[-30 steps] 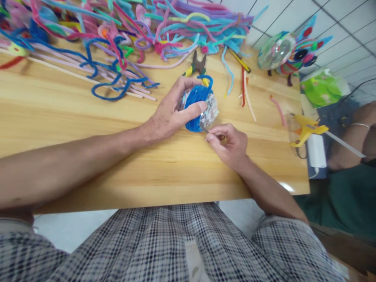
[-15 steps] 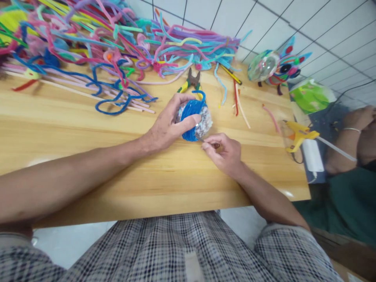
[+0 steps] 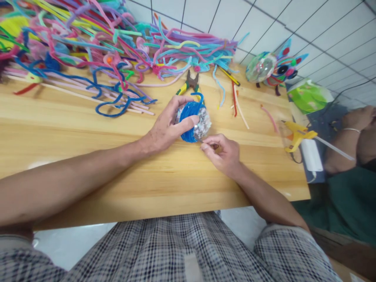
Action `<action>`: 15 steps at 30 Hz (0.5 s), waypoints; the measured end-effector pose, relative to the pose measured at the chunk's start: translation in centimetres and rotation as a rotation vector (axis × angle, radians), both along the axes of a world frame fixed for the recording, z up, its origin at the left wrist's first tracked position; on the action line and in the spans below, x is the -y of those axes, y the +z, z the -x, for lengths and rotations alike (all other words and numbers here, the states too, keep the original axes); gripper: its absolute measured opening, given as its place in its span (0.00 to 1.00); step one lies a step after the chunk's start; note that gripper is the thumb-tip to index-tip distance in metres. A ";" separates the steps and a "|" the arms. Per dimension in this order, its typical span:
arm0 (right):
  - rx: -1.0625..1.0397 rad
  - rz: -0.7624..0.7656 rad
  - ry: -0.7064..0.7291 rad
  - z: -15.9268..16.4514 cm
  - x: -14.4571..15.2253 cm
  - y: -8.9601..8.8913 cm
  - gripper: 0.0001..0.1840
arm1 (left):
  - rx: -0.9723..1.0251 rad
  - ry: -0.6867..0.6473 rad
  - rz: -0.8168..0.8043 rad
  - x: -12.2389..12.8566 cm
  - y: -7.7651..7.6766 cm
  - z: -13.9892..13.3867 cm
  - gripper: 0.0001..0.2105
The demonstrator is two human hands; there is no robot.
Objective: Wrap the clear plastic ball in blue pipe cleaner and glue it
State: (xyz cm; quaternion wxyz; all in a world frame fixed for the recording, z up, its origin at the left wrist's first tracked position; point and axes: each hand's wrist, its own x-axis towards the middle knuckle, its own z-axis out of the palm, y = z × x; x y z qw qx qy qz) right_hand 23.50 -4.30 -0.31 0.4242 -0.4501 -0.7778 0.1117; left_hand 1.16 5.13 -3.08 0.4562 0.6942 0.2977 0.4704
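My left hand (image 3: 173,123) grips a rounded, clear, glittery piece wrapped with blue pipe cleaner (image 3: 188,127), its thumb lying across the blue windings. A curled blue end sticks up from the far side of the piece. My right hand (image 3: 221,152) is closed in a pinch at the near right edge of the piece. Between its thumb and forefinger is a small, thin, dark tool, mostly hidden by the fingers; its tip reaches the edge of the blue windings. Just behind the wrapped piece lie pliers (image 3: 192,79) with yellow-green handles, partly covered by it.
A heap of coloured pipe cleaners (image 3: 96,43) covers the back left of the wooden table (image 3: 123,184). At the right are a yellow glue gun (image 3: 296,135), a decorated animal figure (image 3: 284,70) and a green packet (image 3: 310,96). Another person's arm (image 3: 342,150) rests beyond the table's right end.
Both hands keep nearly the same hold. The whole view has shifted slightly, and the small tool's tip stays at the wrapped piece's lower edge.
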 end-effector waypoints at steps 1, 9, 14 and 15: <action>-0.003 -0.005 0.004 0.0 0.0 0.0 0.06 | 0.003 -0.003 0.002 0.0 -0.1 0.0 0.30; 0.005 0.052 -0.029 0.0 0.1 0.0 0.01 | 0.010 -0.007 0.002 -0.3 -0.3 0.1 0.29; -0.009 0.060 -0.021 0.2 0.1 0.0 0.02 | 0.020 -0.008 -0.020 -0.3 -0.5 0.0 0.29; -0.011 0.050 -0.014 0.2 0.1 0.0 0.03 | 0.019 -0.011 -0.025 -0.3 -0.5 0.0 0.28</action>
